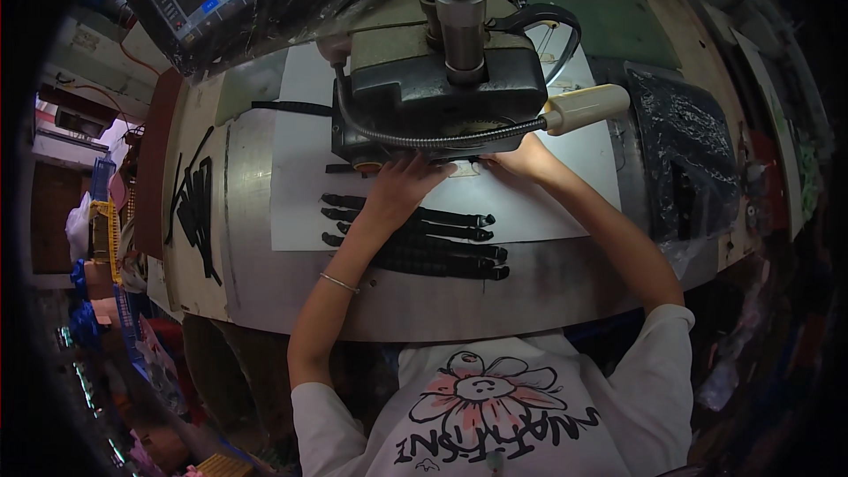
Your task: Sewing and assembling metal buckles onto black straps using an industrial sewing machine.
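Both arms are bent at the elbow and reach forward, converging. The left forearm (360, 247) rises steeply, leaning inward; the right forearm (609, 225) slants up and leftward at a lower angle. The left hand (406, 184) is back-up, its thumb pointing toward the right hand (523, 159), just beside but apart. Fingertips are partly hidden and dim, so how tightly either hand closes is unclear.

Left grip (399, 185) and right grip (523, 160) are near black strips (455, 261) and machine (433, 102).
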### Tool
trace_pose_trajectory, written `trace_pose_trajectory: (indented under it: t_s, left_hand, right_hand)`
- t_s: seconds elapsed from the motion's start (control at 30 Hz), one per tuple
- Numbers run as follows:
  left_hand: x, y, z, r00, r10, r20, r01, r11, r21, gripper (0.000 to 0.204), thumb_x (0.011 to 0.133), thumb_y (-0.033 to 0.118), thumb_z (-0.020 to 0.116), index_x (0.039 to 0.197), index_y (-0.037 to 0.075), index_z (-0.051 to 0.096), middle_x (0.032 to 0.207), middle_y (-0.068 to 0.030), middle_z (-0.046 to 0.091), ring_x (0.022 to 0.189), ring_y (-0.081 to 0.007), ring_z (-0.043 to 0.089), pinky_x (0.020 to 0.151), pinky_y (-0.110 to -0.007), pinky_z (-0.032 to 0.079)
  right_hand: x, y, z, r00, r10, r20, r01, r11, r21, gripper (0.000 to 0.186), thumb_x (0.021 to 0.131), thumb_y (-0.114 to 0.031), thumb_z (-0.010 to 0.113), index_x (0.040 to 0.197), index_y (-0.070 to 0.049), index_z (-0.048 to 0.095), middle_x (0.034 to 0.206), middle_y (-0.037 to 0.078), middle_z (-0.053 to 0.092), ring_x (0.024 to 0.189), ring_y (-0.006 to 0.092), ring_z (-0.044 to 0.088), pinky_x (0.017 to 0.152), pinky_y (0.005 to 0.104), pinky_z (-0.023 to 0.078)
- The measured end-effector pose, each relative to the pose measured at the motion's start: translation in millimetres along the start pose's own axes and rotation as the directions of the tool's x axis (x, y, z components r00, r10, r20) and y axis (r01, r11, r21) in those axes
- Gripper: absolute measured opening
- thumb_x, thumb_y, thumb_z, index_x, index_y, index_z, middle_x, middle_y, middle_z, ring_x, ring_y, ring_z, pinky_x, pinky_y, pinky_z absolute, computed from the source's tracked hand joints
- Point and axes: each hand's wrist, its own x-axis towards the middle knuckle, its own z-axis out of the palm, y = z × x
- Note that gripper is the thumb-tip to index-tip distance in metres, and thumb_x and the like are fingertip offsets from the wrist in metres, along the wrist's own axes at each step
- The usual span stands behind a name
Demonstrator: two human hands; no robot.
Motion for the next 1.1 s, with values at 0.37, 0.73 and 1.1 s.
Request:
trace_pose_trajectory:
  t_s: [0.37, 0.73, 1.1]
  left_hand:
    - [9.0, 10.5, -1.1, 0.991, -0.055, 0.118, 0.049, 0.997, 0.056, 0.048, 0.08, 0.009, 0.047, 0.124, 0.027, 0.047, 0.1, -0.0068, 0.056, 0.096, -0.0259, 0.054, 0.078, -0.036, 0.043]
    - [15.6, 14.2, -5.6, 0.988, 0.074, 0.134, -0.102, 0.971, 0.215, 0.044, 0.077, 0.01, 0.051, 0.121, 0.016, 0.051, 0.107, -0.0067, 0.056, 0.099, -0.0248, 0.053, 0.086, -0.035, 0.042]
    - [11.1, 5.0, 8.0, 0.996, 0.084, 0.025, -0.085, 0.996, 0.008, 0.034, 0.076, 0.005, 0.055, 0.109, 0.005, 0.058, 0.106, -0.01, 0.059, 0.1, -0.0239, 0.056, 0.09, -0.032, 0.043]
  right_hand:
    - [-6.1, 1.7, 14.6, 0.956, -0.048, -0.288, -0.01, 0.981, -0.196, 0.024, 0.069, -0.024, 0.068, 0.075, -0.003, 0.06, 0.077, 0.011, 0.064, 0.076, 0.0266, 0.061, 0.069, 0.0362, 0.046]
    - [-26.0, 2.2, 8.7, 0.745, -0.575, -0.339, 0.45, 0.808, -0.381, 0.018, 0.068, -0.018, 0.068, 0.075, -0.002, 0.062, 0.071, 0.011, 0.058, 0.072, 0.0298, 0.053, 0.067, 0.0388, 0.039]
    - [-30.2, 9.5, 22.9, 0.737, -0.536, -0.413, 0.426, 0.842, -0.332, 0.009, 0.07, -0.012, 0.066, 0.071, -0.005, 0.06, 0.078, 0.008, 0.057, 0.082, 0.0259, 0.049, 0.073, 0.0348, 0.034]
